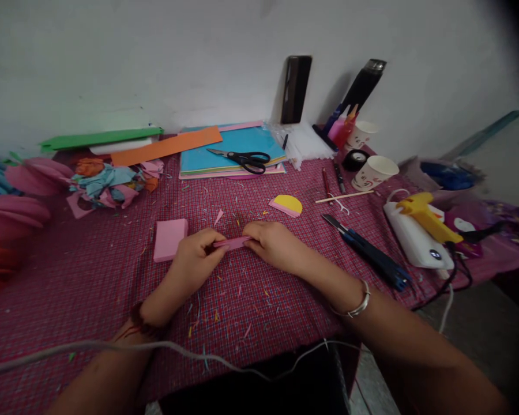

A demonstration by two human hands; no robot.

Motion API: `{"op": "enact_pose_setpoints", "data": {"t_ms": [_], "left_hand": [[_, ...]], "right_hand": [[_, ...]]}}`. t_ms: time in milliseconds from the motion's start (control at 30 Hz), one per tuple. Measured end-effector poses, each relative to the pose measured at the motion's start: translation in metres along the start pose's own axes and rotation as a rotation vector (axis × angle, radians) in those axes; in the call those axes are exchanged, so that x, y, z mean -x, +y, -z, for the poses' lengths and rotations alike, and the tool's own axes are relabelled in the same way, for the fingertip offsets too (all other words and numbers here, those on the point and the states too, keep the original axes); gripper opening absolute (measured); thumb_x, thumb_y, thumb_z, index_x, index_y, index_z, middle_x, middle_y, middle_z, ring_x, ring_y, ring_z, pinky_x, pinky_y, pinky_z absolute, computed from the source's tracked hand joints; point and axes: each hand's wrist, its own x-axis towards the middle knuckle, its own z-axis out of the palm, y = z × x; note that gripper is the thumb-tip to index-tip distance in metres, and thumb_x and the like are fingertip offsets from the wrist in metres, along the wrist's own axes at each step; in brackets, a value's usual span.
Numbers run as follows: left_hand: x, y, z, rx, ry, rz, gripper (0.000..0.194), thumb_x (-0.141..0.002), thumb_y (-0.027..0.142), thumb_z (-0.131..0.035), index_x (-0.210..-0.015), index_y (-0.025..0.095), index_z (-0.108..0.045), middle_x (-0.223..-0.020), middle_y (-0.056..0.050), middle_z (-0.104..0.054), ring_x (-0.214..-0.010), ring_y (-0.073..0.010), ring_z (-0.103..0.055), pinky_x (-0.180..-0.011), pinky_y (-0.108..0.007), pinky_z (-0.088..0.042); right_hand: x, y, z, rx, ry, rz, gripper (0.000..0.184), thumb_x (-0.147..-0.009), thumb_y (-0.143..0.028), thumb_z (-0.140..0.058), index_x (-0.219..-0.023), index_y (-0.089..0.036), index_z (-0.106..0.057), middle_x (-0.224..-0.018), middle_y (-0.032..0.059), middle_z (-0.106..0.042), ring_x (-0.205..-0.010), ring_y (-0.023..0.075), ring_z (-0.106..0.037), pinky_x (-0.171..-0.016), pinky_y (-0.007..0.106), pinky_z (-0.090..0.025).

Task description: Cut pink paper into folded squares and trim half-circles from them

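My left hand (198, 255) and my right hand (271, 245) both pinch a narrow folded strip of pink paper (232, 243), one at each end, pressing it on the red checked tablecloth (112, 276). Both hands' fingers are closed on the strip. A small stack of pink paper squares (170, 238) lies just left of my left hand. A yellow half-circle on a pink piece (286, 205) sits beyond my right hand.
Black scissors (245, 159) lie on a stack of coloured sheets (211, 155) at the back. A blue cutter (365, 250), a yellow glue gun (428, 217) on a white box, paper cups (374, 171), pens and paper scraps (106, 181) surround the work spot. A cable (168, 347) crosses the near edge.
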Motion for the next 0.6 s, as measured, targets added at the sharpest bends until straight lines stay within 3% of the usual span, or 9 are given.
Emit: {"op": "enact_pose_setpoints", "data": {"t_ms": [100, 167, 233, 333, 467, 533, 600], "left_hand": [[-0.001, -0.001, -0.001, 0.026, -0.022, 0.059, 0.012, -0.075, 0.022, -0.061, -0.063, 0.018, -0.06, -0.059, 0.003, -0.054, -0.059, -0.0126, -0.048, -0.055, -0.025, -0.033], [0.0, 0.0, -0.002, 0.204, -0.008, 0.177, 0.013, -0.074, 0.027, -0.064, -0.065, 0.018, -0.061, -0.06, 0.003, -0.054, -0.057, -0.0114, -0.046, -0.053, -0.024, -0.033], [0.002, 0.001, -0.003, 0.488, 0.02, 0.34, 0.019, -0.072, 0.032, -0.068, -0.064, 0.018, -0.058, -0.055, 0.005, -0.05, -0.049, -0.0084, -0.04, -0.048, -0.022, -0.029], [0.005, 0.009, -0.001, 0.85, 0.03, 0.496, 0.032, -0.068, 0.039, -0.072, -0.056, 0.018, -0.051, -0.047, 0.007, -0.039, -0.041, -0.0053, -0.028, -0.041, -0.021, -0.018], [0.009, 0.026, 0.008, 1.098, -0.101, 0.474, 0.052, -0.076, 0.064, -0.057, -0.053, 0.018, -0.055, -0.045, 0.002, -0.043, -0.042, -0.0083, -0.036, -0.043, -0.024, -0.027], [0.011, 0.032, 0.012, 1.178, -0.156, 0.415, 0.062, -0.078, 0.073, -0.047, -0.053, 0.018, -0.057, -0.045, 0.0, -0.045, -0.042, -0.0094, -0.038, -0.045, -0.026, -0.031], [0.013, 0.034, 0.012, 1.207, -0.152, 0.347, 0.062, -0.079, 0.073, -0.046, -0.055, 0.017, -0.059, -0.047, 0.0, -0.046, -0.043, -0.0094, -0.038, -0.045, -0.026, -0.032]], "right_hand": [[-0.001, -0.002, 0.002, -0.043, 0.025, -0.042, 0.014, -0.086, -0.009, -0.053, -0.075, -0.017, -0.053, -0.076, 0.0011, -0.059, -0.07, 0.0134, -0.051, -0.065, 0.027, -0.034], [-0.001, -0.003, 0.004, -0.186, 0.046, -0.138, 0.015, -0.083, -0.011, -0.056, -0.071, -0.018, -0.051, -0.069, -0.0012, -0.054, -0.065, 0.0119, -0.048, -0.061, 0.026, -0.033], [-0.001, -0.004, 0.005, -0.479, -0.017, -0.277, 0.015, -0.079, -0.014, -0.06, -0.068, -0.018, -0.05, -0.062, -0.0037, -0.05, -0.058, 0.0097, -0.045, -0.055, 0.024, -0.033], [-0.001, -0.004, 0.002, -1.02, -0.232, -0.468, 0.013, -0.072, -0.021, -0.065, -0.071, -0.018, -0.053, -0.056, -0.0066, -0.048, -0.046, 0.0061, -0.04, -0.043, 0.02, -0.028], [-0.001, -0.007, -0.003, -1.47, -0.367, -0.541, 0.023, -0.062, -0.025, -0.074, -0.073, -0.015, -0.057, -0.052, -0.0069, -0.053, -0.038, 0.0028, -0.036, -0.036, 0.017, -0.018], [0.0, -0.01, -0.004, -1.613, -0.359, -0.503, 0.025, -0.061, -0.027, -0.076, -0.072, -0.015, -0.057, -0.052, -0.0065, -0.054, -0.038, 0.0019, -0.036, -0.035, 0.016, -0.018], [0.001, -0.013, -0.004, -1.708, -0.308, -0.461, 0.026, -0.062, -0.027, -0.077, -0.071, -0.015, -0.057, -0.051, -0.007, -0.053, -0.037, 0.0016, -0.036, -0.035, 0.016, -0.02]]}}
